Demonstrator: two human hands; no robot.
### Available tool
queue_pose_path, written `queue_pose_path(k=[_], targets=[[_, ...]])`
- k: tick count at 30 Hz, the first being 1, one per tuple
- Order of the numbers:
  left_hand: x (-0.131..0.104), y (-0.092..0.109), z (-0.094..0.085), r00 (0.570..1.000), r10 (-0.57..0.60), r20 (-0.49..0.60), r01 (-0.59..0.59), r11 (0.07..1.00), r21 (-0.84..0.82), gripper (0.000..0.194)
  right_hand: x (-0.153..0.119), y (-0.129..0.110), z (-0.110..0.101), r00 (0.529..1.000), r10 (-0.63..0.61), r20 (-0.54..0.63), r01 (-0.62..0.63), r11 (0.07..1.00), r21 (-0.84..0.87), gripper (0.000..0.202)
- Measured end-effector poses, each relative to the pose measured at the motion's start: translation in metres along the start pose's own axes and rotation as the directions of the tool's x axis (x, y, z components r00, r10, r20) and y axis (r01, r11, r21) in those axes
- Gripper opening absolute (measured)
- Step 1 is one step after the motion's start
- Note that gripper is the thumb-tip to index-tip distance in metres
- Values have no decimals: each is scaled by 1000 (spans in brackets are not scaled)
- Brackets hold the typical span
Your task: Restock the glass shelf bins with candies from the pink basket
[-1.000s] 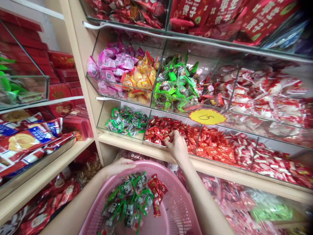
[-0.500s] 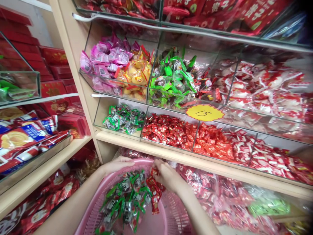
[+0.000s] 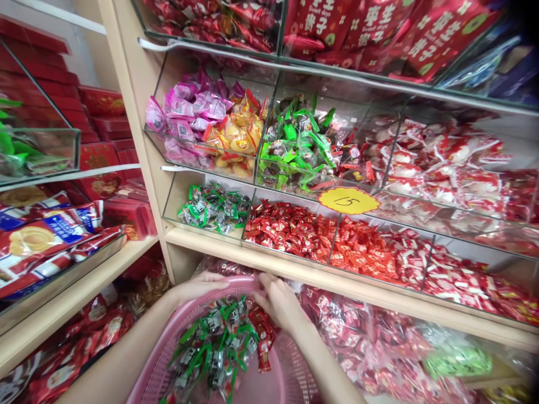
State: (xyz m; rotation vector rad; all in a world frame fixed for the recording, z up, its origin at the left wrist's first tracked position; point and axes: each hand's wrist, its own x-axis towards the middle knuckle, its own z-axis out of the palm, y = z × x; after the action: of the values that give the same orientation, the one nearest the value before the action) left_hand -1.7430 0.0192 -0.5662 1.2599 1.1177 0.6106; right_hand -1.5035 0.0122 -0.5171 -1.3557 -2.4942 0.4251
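A pink plastic basket (image 3: 269, 381) is tipped toward me below the shelves. My left hand (image 3: 200, 287) is closed over its far left rim, fingers partly hidden behind the edge. At the far right rim, my right hand (image 3: 275, 300) has its fingers curled on the edge and its thumb inside. Just below that thumb lie red-wrapped candies (image 3: 264, 339). Beside them, candies in clear and green wrappers (image 3: 214, 342) fill the basket's left and middle part.
Ahead, a lower shelf bin holds green-wrapped candies (image 3: 214, 206), next to red candies (image 3: 286, 227). A yellow price tag (image 3: 348, 200) reads 15. Bagged candies (image 3: 370, 336) lie under the wooden shelf edge (image 3: 278, 264). Red boxes (image 3: 101, 163) stand at left.
My right hand has moved up from the red candies to the basket's rim, leaving them in the basket. My left hand stays on the rim. The view has shifted slightly.
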Motion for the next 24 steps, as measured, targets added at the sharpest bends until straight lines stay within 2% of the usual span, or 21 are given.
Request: queue_pose_path(k=[2,5,7,9,11,14,18,24], targets=[[1,0,0,1000,-1,4,1,1000,-7,60,1,-2,-7,987,-32,-158,50,992,117,16],[1,0,0,1000,-7,9,8,1000,-7,60,6,0,-23,928,-46,-369,135,967,218,18],[1,0,0,1000,-2,9,2,1000,4,58,15,7,-36,880,-23,-475,135,970,204,19],[1,0,-1,1000,14,7,-14,1000,24,57,26,15,-49,844,2,-537,86,987,137,18],[1,0,-3,1000,25,9,-25,999,43,56,39,23,-60,838,4,-545,29,998,53,19],[1,-1,-5,1000,27,14,-28,998,62,57,55,29,-68,875,3,-484,-22,999,-33,21],[1,-3,-7,1000,22,16,-23,998,58,58,69,25,-67,914,32,-404,-65,995,-70,22],[3,-4,-7,1000,22,9,-22,998,62,56,79,30,-61,915,114,-386,-140,989,-41,22]])
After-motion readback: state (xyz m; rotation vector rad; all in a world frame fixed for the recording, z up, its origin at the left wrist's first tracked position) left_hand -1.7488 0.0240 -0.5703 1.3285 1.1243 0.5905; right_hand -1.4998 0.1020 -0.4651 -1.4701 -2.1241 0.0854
